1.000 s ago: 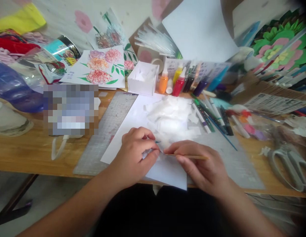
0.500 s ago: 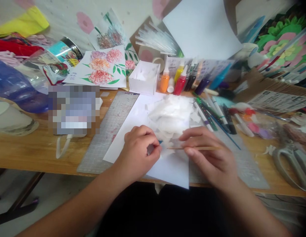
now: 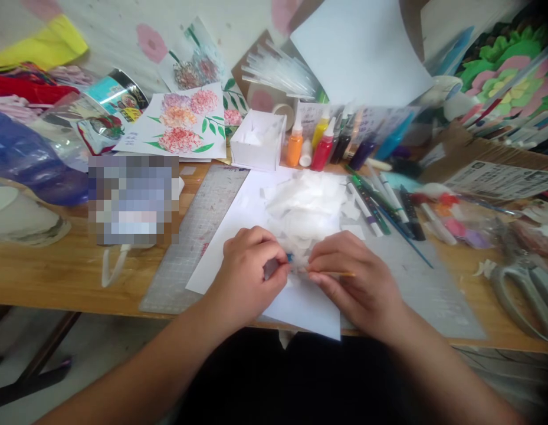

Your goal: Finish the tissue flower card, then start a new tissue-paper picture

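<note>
My left hand (image 3: 251,280) is closed in a pinch over the white paper sheet (image 3: 232,242). A small blue bit (image 3: 290,257) shows at its fingertips; what exactly is pinched there is blurred. Between the thumb and fingers of my right hand (image 3: 360,283) is a thin wooden stick (image 3: 343,274), its tip pointing left toward the left fingertips. The two hands are close together, with a narrow gap between them. Just beyond them, a pile of thin white sheets or fluff (image 3: 304,203) lies on the paper, which rests on a grey cutting mat (image 3: 185,260).
Paint bottles (image 3: 321,144) and a small white box (image 3: 258,141) stand behind the paper. Several pens (image 3: 366,203) and a blue brush (image 3: 410,245) lie to the right, near grey-handled scissors (image 3: 521,295). At left are a blurred-out object (image 3: 132,200) and a white cup (image 3: 23,212).
My right hand has moved left with the wooden stick, bringing it up to the left fingertips. My left hand has hardly moved.
</note>
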A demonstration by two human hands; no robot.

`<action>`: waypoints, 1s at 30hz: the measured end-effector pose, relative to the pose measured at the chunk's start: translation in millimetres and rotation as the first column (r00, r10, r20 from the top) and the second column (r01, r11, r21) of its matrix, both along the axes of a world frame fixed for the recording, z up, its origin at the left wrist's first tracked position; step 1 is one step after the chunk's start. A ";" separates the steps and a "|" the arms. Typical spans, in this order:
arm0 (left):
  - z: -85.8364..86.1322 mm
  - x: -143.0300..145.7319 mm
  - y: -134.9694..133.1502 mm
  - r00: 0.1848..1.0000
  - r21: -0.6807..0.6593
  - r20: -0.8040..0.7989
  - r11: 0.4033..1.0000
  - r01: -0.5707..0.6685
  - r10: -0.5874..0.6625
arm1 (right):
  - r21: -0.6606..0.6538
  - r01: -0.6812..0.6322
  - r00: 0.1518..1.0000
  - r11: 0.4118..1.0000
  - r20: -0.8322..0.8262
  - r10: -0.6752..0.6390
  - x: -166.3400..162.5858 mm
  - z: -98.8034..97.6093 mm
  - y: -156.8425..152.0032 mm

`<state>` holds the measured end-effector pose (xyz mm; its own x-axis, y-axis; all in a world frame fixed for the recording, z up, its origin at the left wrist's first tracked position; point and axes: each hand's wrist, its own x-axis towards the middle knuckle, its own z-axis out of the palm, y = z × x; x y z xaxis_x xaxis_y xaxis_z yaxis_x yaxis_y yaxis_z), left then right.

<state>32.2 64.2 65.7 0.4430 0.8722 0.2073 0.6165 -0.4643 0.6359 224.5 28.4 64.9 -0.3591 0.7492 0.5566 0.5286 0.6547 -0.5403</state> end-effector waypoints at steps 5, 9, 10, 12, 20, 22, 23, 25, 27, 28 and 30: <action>0.5 -2.2 0.2 1.000 -0.037 0.009 0.999 0.009 -0.009 | 0.020 -0.032 0.995 0.999 0.092 0.030 -0.5 -3.1 -0.3; 0.6 -2.6 -2.0 1.000 -0.026 -0.002 1.000 0.017 -0.017 | 0.025 -0.021 0.998 0.999 0.063 0.019 1.0 -4.1 -2.8; 0.4 -2.5 -2.8 1.000 -0.017 0.007 1.000 0.023 -0.023 | 0.024 -0.008 0.998 1.000 0.064 0.007 1.4 -4.7 -3.6; -1.1 -2.8 -4.2 1.000 -0.037 0.013 0.999 0.018 -0.018 | 0.028 0.003 0.997 1.000 0.076 -0.005 1.8 -6.7 -4.3; -8.5 -3.5 -6.0 1.000 -0.028 0.028 1.000 0.000 0.001 | 0.150 -0.004 0.997 0.989 0.080 -0.008 2.4 -9.8 0.7; -9.3 -3.3 -6.6 0.999 -0.026 0.049 1.000 0.001 0.000 | 0.167 0.007 0.998 0.986 0.061 -0.018 5.9 -11.7 0.2; -9.7 -3.3 -6.8 0.998 -0.026 0.061 1.000 0.002 0.000 | 0.176 0.016 0.999 0.984 0.042 -0.024 8.7 -13.8 -0.4; -10.6 -3.6 -7.0 0.997 -0.027 0.080 1.000 0.002 0.001 | 0.186 0.046 0.999 0.981 -0.005 -0.045 16.0 -20.0 -2.1; -11.5 -4.4 -6.9 0.997 -0.028 0.082 1.000 0.010 -0.007 | 0.163 0.092 0.995 0.982 -0.049 -0.086 23.4 -27.6 -4.5; -11.9 -5.0 -6.8 0.997 -0.027 0.081 0.999 0.017 -0.015 | 0.136 0.119 0.991 0.983 -0.069 -0.110 26.3 -31.0 -5.9; -11.9 -6.8 -6.9 0.996 -0.018 0.084 0.999 0.042 -0.040 | 0.073 0.175 0.980 0.982 -0.108 -0.167 29.0 -34.7 -8.9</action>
